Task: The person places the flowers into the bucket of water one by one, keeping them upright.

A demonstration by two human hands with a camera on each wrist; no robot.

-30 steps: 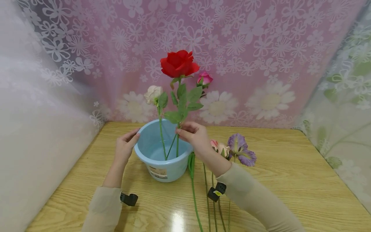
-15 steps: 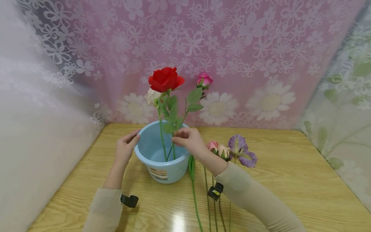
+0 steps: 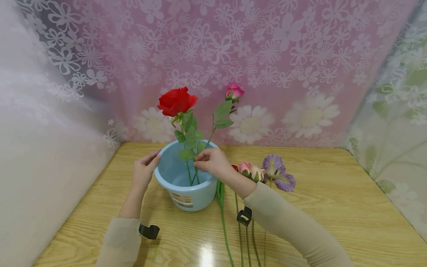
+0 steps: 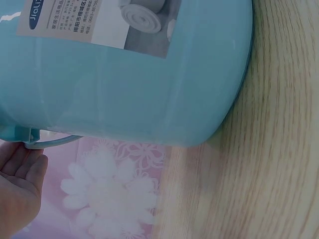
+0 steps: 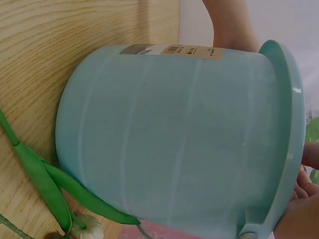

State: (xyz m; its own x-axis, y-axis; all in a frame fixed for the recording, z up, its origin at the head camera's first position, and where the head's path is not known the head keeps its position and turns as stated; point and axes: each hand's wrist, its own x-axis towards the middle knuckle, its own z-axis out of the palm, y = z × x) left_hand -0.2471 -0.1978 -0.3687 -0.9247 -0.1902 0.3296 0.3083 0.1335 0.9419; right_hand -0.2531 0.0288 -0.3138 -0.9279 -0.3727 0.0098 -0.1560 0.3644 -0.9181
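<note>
A light blue plastic bucket (image 3: pixel 197 198) stands upright on the table. My left hand (image 3: pixel 143 168) grips its rim at the left, also seen by the handle mount in the left wrist view. Over the bucket's mouth, my right hand (image 3: pixel 215 161) pinches the leafy stem of a red rose (image 3: pixel 176 101). The stem reaches down inside, and the bloom leans left, hiding most of a white rose. A pink rose (image 3: pixel 234 92) stands in the bucket, leaning right. In the right wrist view, the bucket's wall (image 5: pixel 174 134) fills the middle, with my right hand (image 5: pixel 304 209) partly visible past the rim.
Right of the bucket lie several long-stemmed flowers: a pink rose (image 3: pixel 245 167), a cream rose (image 3: pixel 257 173) and a purple iris (image 3: pixel 278 172). Green leaves (image 5: pixel 45 184) lie against the bucket's side. A flowered curtain (image 3: pixel 267 55) hangs behind the wooden table (image 3: pixel 333 207).
My right hand has moved left and slightly down with the red rose. Its bloom has dropped and swung left, across the white rose. The left hand stays on the rim.
</note>
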